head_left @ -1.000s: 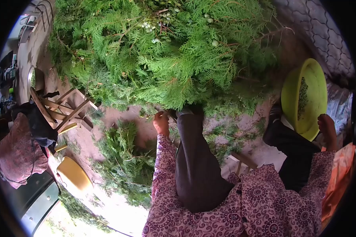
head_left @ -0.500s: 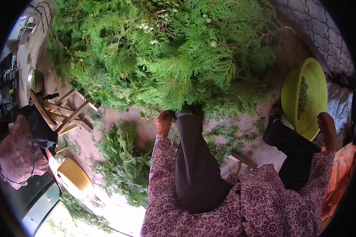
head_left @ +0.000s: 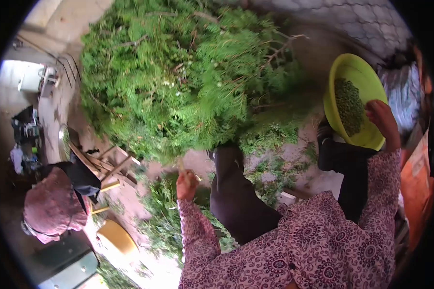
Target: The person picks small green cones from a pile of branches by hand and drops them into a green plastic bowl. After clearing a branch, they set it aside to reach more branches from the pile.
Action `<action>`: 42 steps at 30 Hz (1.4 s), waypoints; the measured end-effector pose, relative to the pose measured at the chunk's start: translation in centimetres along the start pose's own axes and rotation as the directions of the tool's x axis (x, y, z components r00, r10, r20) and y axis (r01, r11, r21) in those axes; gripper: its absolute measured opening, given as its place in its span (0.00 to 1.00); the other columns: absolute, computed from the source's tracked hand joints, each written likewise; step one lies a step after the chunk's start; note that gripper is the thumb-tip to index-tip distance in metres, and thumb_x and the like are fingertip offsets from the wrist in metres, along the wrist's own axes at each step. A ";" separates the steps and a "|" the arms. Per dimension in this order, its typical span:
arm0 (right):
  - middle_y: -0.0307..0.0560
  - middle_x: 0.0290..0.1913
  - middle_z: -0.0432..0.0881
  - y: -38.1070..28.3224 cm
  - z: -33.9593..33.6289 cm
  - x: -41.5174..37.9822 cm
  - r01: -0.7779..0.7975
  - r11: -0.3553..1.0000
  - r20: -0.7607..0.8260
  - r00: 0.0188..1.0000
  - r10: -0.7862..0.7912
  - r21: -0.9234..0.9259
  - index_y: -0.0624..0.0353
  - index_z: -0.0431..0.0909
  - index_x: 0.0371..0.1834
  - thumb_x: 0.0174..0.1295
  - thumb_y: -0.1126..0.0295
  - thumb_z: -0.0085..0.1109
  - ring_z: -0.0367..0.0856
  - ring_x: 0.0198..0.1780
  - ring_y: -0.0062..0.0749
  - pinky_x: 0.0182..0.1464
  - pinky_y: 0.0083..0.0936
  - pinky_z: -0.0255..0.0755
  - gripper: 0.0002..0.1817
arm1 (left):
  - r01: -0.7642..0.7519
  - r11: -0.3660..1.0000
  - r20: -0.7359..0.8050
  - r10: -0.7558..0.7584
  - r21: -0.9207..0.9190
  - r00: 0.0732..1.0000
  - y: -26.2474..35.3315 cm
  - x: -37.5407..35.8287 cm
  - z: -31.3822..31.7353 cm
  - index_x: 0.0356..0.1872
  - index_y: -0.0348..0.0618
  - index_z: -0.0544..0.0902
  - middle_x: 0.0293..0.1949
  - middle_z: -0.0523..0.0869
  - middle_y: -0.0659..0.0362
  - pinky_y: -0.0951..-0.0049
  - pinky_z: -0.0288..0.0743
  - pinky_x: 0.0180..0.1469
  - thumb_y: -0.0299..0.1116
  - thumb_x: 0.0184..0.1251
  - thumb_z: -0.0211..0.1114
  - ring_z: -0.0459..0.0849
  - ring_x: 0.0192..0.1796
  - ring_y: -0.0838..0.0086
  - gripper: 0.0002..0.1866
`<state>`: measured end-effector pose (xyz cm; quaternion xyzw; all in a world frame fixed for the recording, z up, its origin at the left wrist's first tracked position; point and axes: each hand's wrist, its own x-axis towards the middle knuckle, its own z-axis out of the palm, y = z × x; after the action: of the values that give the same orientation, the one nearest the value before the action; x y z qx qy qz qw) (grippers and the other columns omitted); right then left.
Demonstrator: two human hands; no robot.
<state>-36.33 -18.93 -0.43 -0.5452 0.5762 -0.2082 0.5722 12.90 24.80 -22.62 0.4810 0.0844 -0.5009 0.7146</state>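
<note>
Huge heap of green conifer branches (head_left: 188,82) piled across the ground ahead, close enough to pick from while seated. Below it, smaller cut sprigs (head_left: 166,212) scattered on the dirt beside the dark trouser leg (head_left: 236,192), seemingly the cast-off side. Over at the left edge, another person in a reddish garment (head_left: 50,207), with a tipped wooden chair (head_left: 103,166) and a yellow stool (head_left: 115,237) just beside.

Yellow-green basin (head_left: 354,106) propped on the right knee, tilted toward the body, probably so the contents stay within reach; inside, a mound of small green cones or berries (head_left: 349,106), filling only the middle of it.

Right hand (head_left: 383,120) at the basin's near rim, fingers curled over the edge, steadying it. Left hand (head_left: 187,184) well apart, closed around a thin sprig stem (head_left: 182,166) at the foot of the heap.
</note>
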 end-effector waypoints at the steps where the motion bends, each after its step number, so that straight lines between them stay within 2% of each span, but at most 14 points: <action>1: 0.36 0.34 0.76 -0.2 0.2 -0.5 0.017 0.999 -0.021 1.000 -0.016 0.030 0.58 0.74 0.40 0.62 0.59 0.49 0.73 0.32 0.15 0.33 0.11 0.67 0.14 | -0.060 0.997 0.031 0.061 -0.044 0.998 1.6 -1.0 1.2 0.35 0.42 0.76 0.20 0.72 0.64 0.78 0.60 0.23 0.29 0.57 0.60 0.66 0.19 0.80 0.06; 5: 0.36 0.35 0.76 -1.0 0.9 -2.1 0.110 0.984 0.119 0.985 -0.127 0.141 0.59 0.74 0.40 0.62 0.59 0.50 0.74 0.33 0.15 0.34 0.11 0.68 0.14 | -0.209 0.965 0.203 0.239 -0.158 0.950 7.3 -4.0 7.2 0.34 0.46 0.76 0.19 0.72 0.63 0.78 0.58 0.23 0.30 0.57 0.61 0.63 0.18 0.80 0.05; 6: 0.36 0.35 0.77 -1.2 1.0 -2.5 0.129 0.979 0.174 0.972 -0.157 0.159 0.59 0.74 0.40 0.62 0.59 0.50 0.74 0.33 0.16 0.34 0.11 0.68 0.14 | -0.249 0.967 0.227 0.253 -0.043 0.941 8.5 -5.1 10.2 0.34 0.47 0.77 0.19 0.73 0.63 0.77 0.58 0.24 0.29 0.56 0.62 0.63 0.17 0.80 0.05; 9: 0.37 0.35 0.77 -2.4 1.4 -3.9 0.143 0.977 0.214 0.961 -0.175 0.160 0.60 0.74 0.39 0.62 0.60 0.49 0.75 0.32 0.16 0.35 0.12 0.69 0.14 | -0.290 0.957 0.388 0.278 -0.028 0.879 10.5 -6.7 16.9 0.36 0.46 0.77 0.22 0.76 0.61 0.78 0.58 0.24 0.29 0.56 0.62 0.63 0.18 0.80 0.07; 11: 0.38 0.34 0.77 -2.4 1.7 -4.1 0.152 0.963 0.236 0.950 -0.204 0.223 0.60 0.74 0.38 0.62 0.60 0.49 0.75 0.32 0.17 0.35 0.14 0.70 0.14 | -0.237 0.968 0.518 0.242 -0.075 0.820 11.3 -7.7 21.6 0.40 0.43 0.77 0.24 0.76 0.59 0.78 0.58 0.26 0.28 0.56 0.61 0.64 0.20 0.80 0.10; 16: 0.43 0.35 0.80 -3.6 3.9 -4.0 0.060 0.911 0.399 0.886 -0.237 0.408 0.62 0.76 0.37 0.61 0.62 0.50 0.78 0.33 0.21 0.34 0.17 0.73 0.13 | -0.127 0.983 0.518 0.178 -0.132 0.836 9.4 -8.0 33.4 0.39 0.40 0.76 0.24 0.76 0.58 0.76 0.60 0.27 0.26 0.58 0.60 0.65 0.21 0.78 0.08; 20: 0.47 0.36 0.80 -2.9 7.9 -2.4 -0.186 0.766 0.599 0.742 -0.301 0.615 0.65 0.74 0.38 0.61 0.62 0.51 0.80 0.35 0.27 0.38 0.23 0.76 0.15 | 0.086 0.991 0.543 -0.018 -0.101 0.839 3.9 -4.9 39.2 0.39 0.42 0.77 0.25 0.78 0.59 0.75 0.62 0.29 0.28 0.59 0.60 0.66 0.22 0.78 0.07; 24: 0.50 0.38 0.78 -1.1 12.7 -1.5 -0.375 0.676 0.613 0.777 -0.144 0.635 0.66 0.70 0.44 0.61 0.55 0.50 0.79 0.39 0.35 0.43 0.32 0.76 0.22 | 0.172 0.983 0.594 -0.106 -0.056 0.798 -1.5 -2.9 42.1 0.39 0.45 0.76 0.26 0.78 0.59 0.75 0.63 0.28 0.28 0.58 0.61 0.67 0.22 0.79 0.08; 27: 0.49 0.36 0.77 -1.4 15.0 -1.8 -0.500 0.601 0.579 0.812 0.075 0.624 0.64 0.70 0.41 0.61 0.51 0.48 0.77 0.42 0.37 0.47 0.37 0.73 0.23 | 0.033 0.997 0.542 -0.067 0.072 0.838 -3.1 -3.4 43.6 0.41 0.44 0.75 0.26 0.79 0.58 0.78 0.66 0.26 0.25 0.58 0.59 0.71 0.22 0.79 0.10; 28: 0.49 0.36 0.77 -1.8 15.4 -1.8 -0.504 0.602 0.579 0.811 0.083 0.620 0.64 0.70 0.41 0.61 0.51 0.48 0.77 0.42 0.37 0.47 0.37 0.73 0.23 | 0.039 0.997 0.539 -0.070 0.068 0.840 -3.6 -3.4 43.9 0.41 0.44 0.75 0.26 0.79 0.58 0.78 0.66 0.26 0.25 0.58 0.59 0.71 0.22 0.79 0.10; 30: 0.46 0.31 0.74 -2.8 15.7 -2.1 -0.556 0.454 0.611 0.791 0.030 0.696 0.62 0.69 0.39 0.61 0.49 0.47 0.76 0.38 0.37 0.49 0.39 0.71 0.23 | -0.248 0.922 0.525 0.059 0.297 0.849 -4.6 -3.8 44.6 0.41 0.41 0.74 0.26 0.79 0.58 0.81 0.66 0.22 0.24 0.58 0.59 0.73 0.20 0.79 0.10; 33: 0.43 0.27 0.70 -2.1 16.7 -1.1 -0.595 0.356 0.656 0.751 -0.072 0.720 0.59 0.67 0.38 0.61 0.47 0.46 0.72 0.31 0.36 0.49 0.42 0.70 0.23 | -0.210 0.907 0.496 0.001 0.366 0.868 -5.2 -4.3 44.9 0.40 0.39 0.75 0.28 0.81 0.58 0.83 0.67 0.20 0.25 0.58 0.59 0.76 0.20 0.79 0.09; 39: 0.42 0.21 0.66 -2.5 17.4 -1.7 -0.621 0.312 0.638 0.768 0.058 0.719 0.57 0.66 0.35 0.62 0.47 0.44 0.68 0.27 0.37 0.48 0.48 0.69 0.22 | -0.234 0.815 0.470 -0.052 0.529 0.881 -4.7 -4.8 43.9 0.41 0.39 0.76 0.28 0.82 0.59 0.84 0.67 0.20 0.29 0.63 0.55 0.78 0.22 0.81 0.08; 42: 0.42 0.20 0.64 -1.8 17.7 -1.6 -0.619 0.311 0.648 0.762 0.016 0.721 0.58 0.67 0.35 0.63 0.48 0.43 0.68 0.26 0.36 0.48 0.51 0.68 0.21 | -0.233 0.804 0.487 -0.081 0.548 0.869 -5.0 -4.7 43.5 0.42 0.39 0.75 0.31 0.83 0.55 0.84 0.68 0.20 0.31 0.65 0.52 0.78 0.21 0.79 0.09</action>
<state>-20.38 -11.32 -2.73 -0.0386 0.2808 -0.2053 0.9367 -9.07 -6.00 -0.07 0.5396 -0.2784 -0.5765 0.5468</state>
